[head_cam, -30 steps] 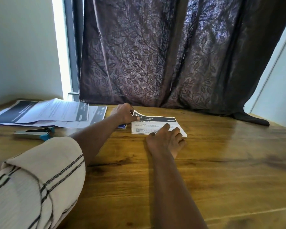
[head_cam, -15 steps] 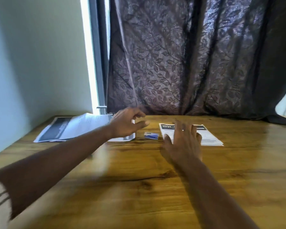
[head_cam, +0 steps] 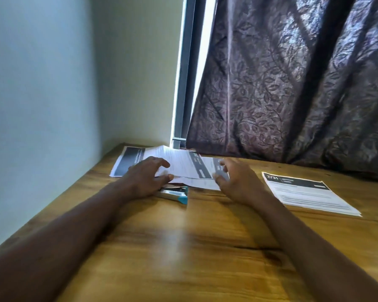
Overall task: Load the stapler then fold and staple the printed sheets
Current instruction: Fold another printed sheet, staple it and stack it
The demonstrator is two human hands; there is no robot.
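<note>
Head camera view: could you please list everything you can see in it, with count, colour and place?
wooden table: one, brown, fills the lower frame.
loose printed sheets: several, exact count unclear, white with dark header bands, far left of the table.
neat stack of printed sheets: one, white with a black header, right side of the table.
metal stapler: one, silver with a teal end, just nearer than the loose sheets, partly behind the left hand.
leaf-patterned curtain: one, dark purple, behind the table.
window frame: one, grey, left of the curtain.
wall: pale, at left.
left hand: fingers spread over the loose sheets.
right hand: at the loose sheets' right edge, blurred.
</note>
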